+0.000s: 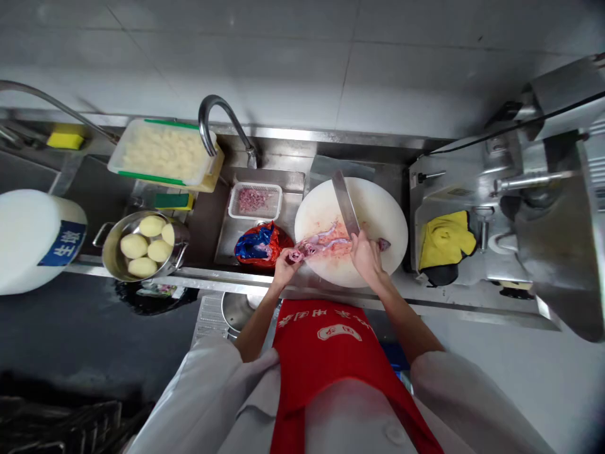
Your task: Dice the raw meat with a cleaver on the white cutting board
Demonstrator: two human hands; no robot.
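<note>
One long, flat, grey metal knife [346, 205] crosses a smooth, round, white cutting board [390, 205], its blade pointing away from the person and leaning leftward; the right hand [367, 256] is closed around its handle, which the fingers hide; moist, uneven strips of pink meat [326, 244] lie across the board's left and middle, their long axis running roughly crosswise; the left hand [285, 268], nearly closed, pinches their left end at the board's edge; a small, dark red piece [384, 244] lies just right of the right hand. Left of the board, a crumpled red and blue plastic bag [284, 238] and a white perforated rectangular basket [280, 202] of finely cut pink bits [253, 200] occupy a steel sink [293, 205]; the blade and right hand cover part of the board.
</note>
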